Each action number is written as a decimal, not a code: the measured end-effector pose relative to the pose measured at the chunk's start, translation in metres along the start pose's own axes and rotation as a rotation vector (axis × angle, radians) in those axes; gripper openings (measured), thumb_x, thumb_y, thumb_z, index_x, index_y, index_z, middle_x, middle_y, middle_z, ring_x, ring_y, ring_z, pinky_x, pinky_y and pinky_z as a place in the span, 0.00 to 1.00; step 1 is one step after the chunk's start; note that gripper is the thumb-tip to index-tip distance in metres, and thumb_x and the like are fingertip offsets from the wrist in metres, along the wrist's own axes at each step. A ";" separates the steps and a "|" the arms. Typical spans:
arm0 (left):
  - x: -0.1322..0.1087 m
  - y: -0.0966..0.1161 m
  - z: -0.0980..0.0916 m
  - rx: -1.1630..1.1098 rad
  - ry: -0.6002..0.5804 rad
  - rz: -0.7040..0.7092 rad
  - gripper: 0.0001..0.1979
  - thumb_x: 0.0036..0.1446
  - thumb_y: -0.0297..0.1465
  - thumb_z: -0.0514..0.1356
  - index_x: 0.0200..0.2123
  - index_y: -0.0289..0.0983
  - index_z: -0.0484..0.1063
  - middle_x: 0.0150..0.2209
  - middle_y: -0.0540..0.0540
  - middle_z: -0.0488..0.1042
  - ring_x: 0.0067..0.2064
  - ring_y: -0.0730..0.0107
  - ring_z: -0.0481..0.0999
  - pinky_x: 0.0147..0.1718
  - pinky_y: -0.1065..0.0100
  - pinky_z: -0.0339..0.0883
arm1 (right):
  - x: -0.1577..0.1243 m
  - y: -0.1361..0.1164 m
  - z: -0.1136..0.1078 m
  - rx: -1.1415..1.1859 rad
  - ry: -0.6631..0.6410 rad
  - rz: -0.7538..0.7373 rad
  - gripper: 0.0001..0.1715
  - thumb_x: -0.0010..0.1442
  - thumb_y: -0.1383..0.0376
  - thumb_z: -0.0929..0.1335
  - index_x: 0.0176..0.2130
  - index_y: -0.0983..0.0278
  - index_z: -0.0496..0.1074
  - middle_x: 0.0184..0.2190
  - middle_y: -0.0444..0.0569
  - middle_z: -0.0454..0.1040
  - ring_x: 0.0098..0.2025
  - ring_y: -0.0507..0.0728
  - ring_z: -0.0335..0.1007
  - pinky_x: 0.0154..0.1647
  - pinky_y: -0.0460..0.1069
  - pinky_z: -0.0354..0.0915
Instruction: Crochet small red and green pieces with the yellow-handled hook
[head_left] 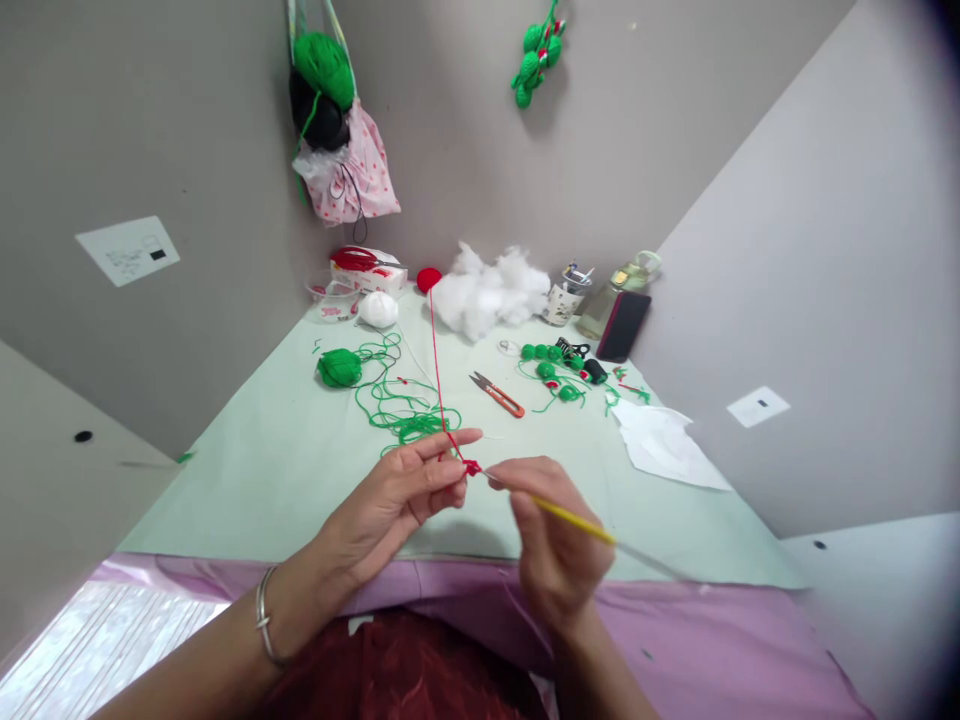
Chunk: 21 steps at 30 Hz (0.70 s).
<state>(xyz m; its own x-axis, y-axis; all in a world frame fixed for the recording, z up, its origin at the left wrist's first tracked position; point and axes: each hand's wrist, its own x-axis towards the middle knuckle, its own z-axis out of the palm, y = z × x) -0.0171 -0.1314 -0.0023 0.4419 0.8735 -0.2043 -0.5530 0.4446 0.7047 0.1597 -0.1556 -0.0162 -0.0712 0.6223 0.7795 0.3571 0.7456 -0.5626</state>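
Note:
My left hand [397, 500] pinches a tiny red crochet piece [472, 467] between thumb and fingers, with the forefinger stretched out and the red yarn strand [436, 370] running over it. That strand leads back to a red yarn ball [429, 279] at the far edge of the pale green table [262, 470]. My right hand [555, 540] is closed around a yellow crochet hook [574, 520], whose tip meets the red piece. Both hands hover above the table's near edge.
A green yarn ball [339, 368] with loose green strands [397, 405] lies left of centre. Orange-handled snips [497, 394], small green crocheted balls [551, 362], white stuffing [491, 290], a cup of tools [564, 295], a dark phone [623, 326], a bottle [622, 285] and white paper [664, 445] are also here.

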 end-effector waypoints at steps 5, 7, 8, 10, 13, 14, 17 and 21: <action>0.000 -0.004 0.006 0.125 0.002 0.142 0.18 0.56 0.31 0.75 0.51 0.43 0.85 0.30 0.53 0.75 0.34 0.76 0.74 0.41 0.71 0.67 | 0.010 -0.003 0.004 0.255 0.071 0.217 0.13 0.72 0.69 0.66 0.42 0.59 0.81 0.34 0.47 0.79 0.38 0.56 0.76 0.39 0.52 0.73; 0.000 -0.009 0.007 0.169 -0.020 0.167 0.18 0.56 0.31 0.74 0.51 0.44 0.85 0.31 0.53 0.76 0.34 0.75 0.74 0.42 0.70 0.67 | 0.012 -0.003 0.007 0.226 0.047 0.203 0.13 0.71 0.70 0.67 0.43 0.58 0.81 0.38 0.48 0.81 0.43 0.56 0.78 0.45 0.52 0.74; 0.000 -0.011 0.006 0.189 -0.027 0.175 0.18 0.57 0.31 0.74 0.51 0.45 0.85 0.31 0.53 0.76 0.35 0.75 0.74 0.43 0.70 0.67 | 0.011 -0.003 0.008 0.216 0.048 0.201 0.13 0.71 0.71 0.67 0.44 0.58 0.81 0.39 0.48 0.82 0.44 0.56 0.78 0.46 0.52 0.75; 0.001 -0.013 0.004 0.218 -0.012 0.193 0.17 0.57 0.32 0.74 0.51 0.45 0.85 0.32 0.52 0.77 0.37 0.74 0.74 0.44 0.69 0.67 | 0.010 -0.003 0.009 0.212 0.053 0.207 0.15 0.72 0.72 0.66 0.45 0.57 0.81 0.39 0.47 0.82 0.43 0.55 0.78 0.43 0.50 0.75; 0.001 -0.013 0.003 0.209 0.049 0.225 0.17 0.56 0.34 0.75 0.50 0.45 0.85 0.33 0.52 0.78 0.38 0.73 0.75 0.46 0.69 0.68 | 0.004 -0.002 0.009 0.138 0.007 0.148 0.17 0.71 0.74 0.66 0.48 0.56 0.80 0.39 0.47 0.81 0.41 0.55 0.78 0.41 0.51 0.76; 0.002 -0.013 0.003 0.186 0.067 0.227 0.17 0.56 0.34 0.76 0.50 0.46 0.85 0.32 0.52 0.78 0.38 0.73 0.75 0.46 0.70 0.68 | 0.002 -0.002 0.009 0.066 -0.008 0.096 0.18 0.70 0.75 0.66 0.50 0.56 0.80 0.41 0.48 0.81 0.41 0.56 0.78 0.41 0.51 0.76; 0.002 -0.014 0.006 0.077 0.068 0.157 0.21 0.53 0.36 0.77 0.51 0.44 0.85 0.33 0.52 0.79 0.37 0.74 0.75 0.44 0.71 0.68 | -0.006 0.000 0.011 -0.216 -0.034 -0.097 0.26 0.67 0.77 0.69 0.58 0.55 0.79 0.48 0.53 0.81 0.47 0.59 0.79 0.46 0.54 0.77; 0.003 -0.013 0.005 -0.020 0.025 0.033 0.20 0.52 0.35 0.77 0.49 0.39 0.86 0.36 0.48 0.81 0.37 0.74 0.76 0.44 0.71 0.70 | -0.009 0.001 0.009 -0.168 0.013 -0.091 0.26 0.68 0.77 0.69 0.58 0.54 0.78 0.49 0.52 0.80 0.48 0.59 0.79 0.45 0.52 0.76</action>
<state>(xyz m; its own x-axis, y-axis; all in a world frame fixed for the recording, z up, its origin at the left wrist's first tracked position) -0.0056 -0.1357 -0.0088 0.4059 0.8922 -0.1980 -0.5807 0.4191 0.6979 0.1521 -0.1581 -0.0265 -0.0987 0.5498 0.8295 0.5004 0.7479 -0.4362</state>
